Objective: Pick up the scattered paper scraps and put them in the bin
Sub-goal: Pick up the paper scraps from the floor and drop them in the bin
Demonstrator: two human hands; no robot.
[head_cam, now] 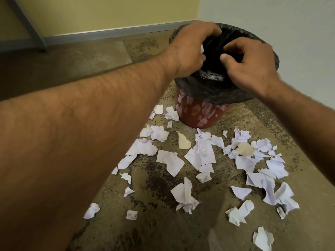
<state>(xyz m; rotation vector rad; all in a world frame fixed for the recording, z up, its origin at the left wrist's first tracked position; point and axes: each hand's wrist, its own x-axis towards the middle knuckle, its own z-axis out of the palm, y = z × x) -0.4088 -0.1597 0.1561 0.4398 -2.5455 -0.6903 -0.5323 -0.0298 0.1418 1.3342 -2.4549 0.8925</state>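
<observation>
A red bin (pixel 199 115) lined with a black plastic bag (pixel 213 89) stands on the floor near the wall corner. My left hand (pixel 188 49) is over the bin's left rim, fingers curled around a white paper scrap (pixel 256 48) that peeks out at the palm. Over the right side of the opening, my right hand (pixel 253 64) has its fingers bent and nothing visible in it. Several white and pale lilac paper scraps (pixel 203 154) lie scattered on the floor in front of the bin, with two beige pieces (pixel 183 142) among them.
The floor is a speckled brown carpet (pixel 154 223). A yellow wall with a grey skirting board (pixel 108 33) runs behind the bin, and a white wall (pixel 290 24) stands to its right. A grey metal frame leg (pixel 32 33) is at the far left.
</observation>
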